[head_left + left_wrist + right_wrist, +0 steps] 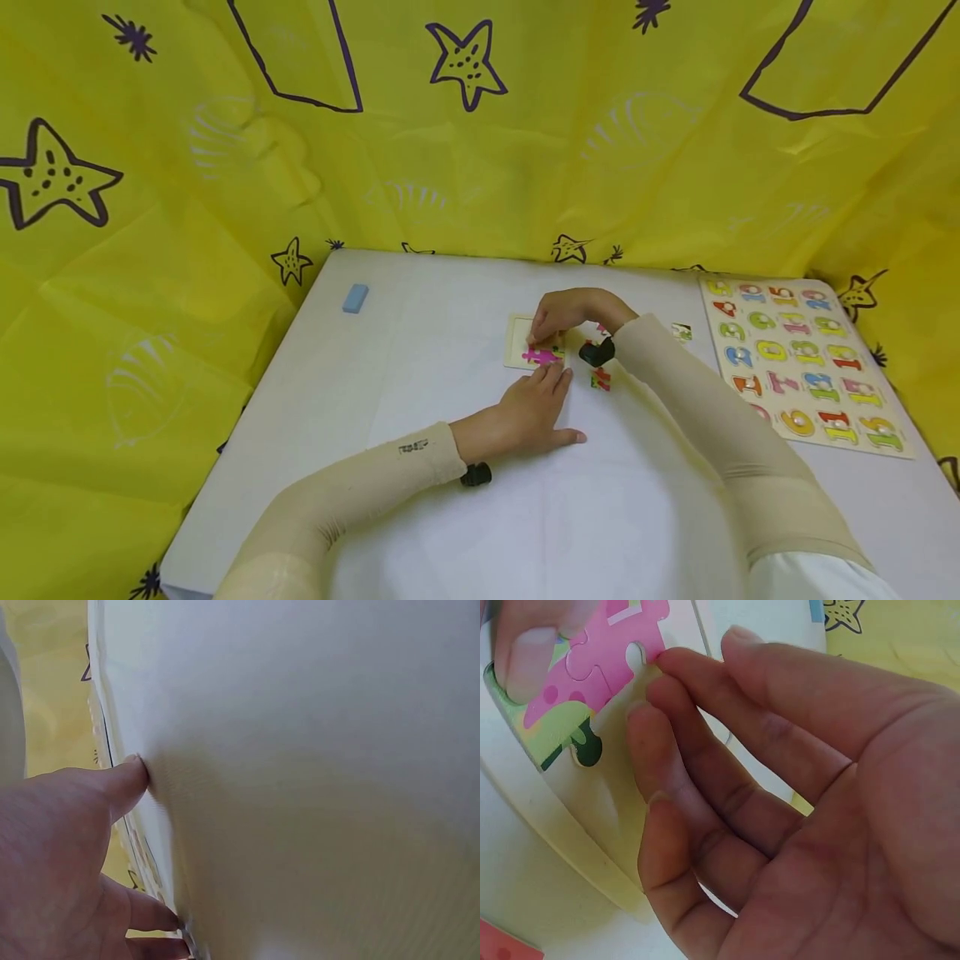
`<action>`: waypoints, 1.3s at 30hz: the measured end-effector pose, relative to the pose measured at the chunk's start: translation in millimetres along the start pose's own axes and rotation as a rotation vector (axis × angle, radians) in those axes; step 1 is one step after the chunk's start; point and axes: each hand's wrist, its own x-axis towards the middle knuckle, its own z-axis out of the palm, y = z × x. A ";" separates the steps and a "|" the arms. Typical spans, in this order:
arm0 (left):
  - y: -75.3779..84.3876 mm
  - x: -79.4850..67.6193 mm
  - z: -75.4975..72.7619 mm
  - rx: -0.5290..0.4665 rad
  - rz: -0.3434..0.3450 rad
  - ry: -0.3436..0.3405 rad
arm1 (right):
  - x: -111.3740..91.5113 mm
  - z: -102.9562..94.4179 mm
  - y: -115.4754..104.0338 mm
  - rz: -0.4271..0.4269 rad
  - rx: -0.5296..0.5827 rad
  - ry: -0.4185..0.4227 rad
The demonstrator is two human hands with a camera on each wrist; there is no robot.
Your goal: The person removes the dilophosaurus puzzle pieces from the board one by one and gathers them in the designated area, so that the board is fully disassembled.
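In the head view, a small jigsaw tray (pixel 514 343) with a pale raised rim lies on the white table, partly covered by my hands. Joined pink pieces (pixel 542 356) fill its near part. My right hand (pixel 568 310) arches over the tray from the right. The right wrist view shows its bent fingers (pixel 660 742) with nothing between them and the thumb, the index fingertip right at a pink piece (pixel 615 645). My left hand (pixel 534 408) lies at the near edge, fingers extended toward the pieces, thumb spread out. One left fingertip (pixel 532 667) presses the green corner.
Loose jigsaw pieces (pixel 601 379) lie right of the tray, some partly behind the right wrist's black camera (pixel 597 352). Another piece (pixel 682 332) sits farther right. A wooden number board (pixel 748 339) covers the table's right side. A blue block (pixel 356 298) lies at the back left.
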 end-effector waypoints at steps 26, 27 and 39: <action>-1.9 0.7 4.6 -0.022 -0.009 -0.001 | -0.9 3.2 -2.3 0.031 0.013 0.018; -1.8 0.5 4.2 -0.023 -0.009 -0.002 | -1.0 3.1 -2.5 0.032 0.010 0.017; -1.7 0.6 4.6 -0.015 -0.006 0.008 | -4.7 8.6 -9.1 0.018 -0.069 0.042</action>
